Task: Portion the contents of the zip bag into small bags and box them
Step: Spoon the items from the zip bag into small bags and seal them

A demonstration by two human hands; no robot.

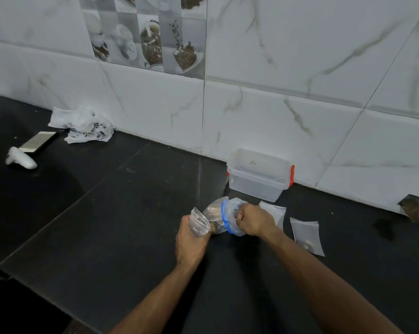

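The zip bag, clear with a blue zip strip, lies on its side on the black counter with brown contents inside. My right hand grips its open mouth, fingers curled into the opening. My left hand holds a small clear bag upright with its mouth open, right beside the zip bag. Two more small clear bags lie flat on the counter: one behind my right hand, one further right. The clear plastic box with red clips stands against the wall just behind the bags, its lid on.
The black counter runs to a tiled wall. At the far left lie a crumpled printed plastic bag, a phone and a white object. A hole breaks the wall tile at the right.
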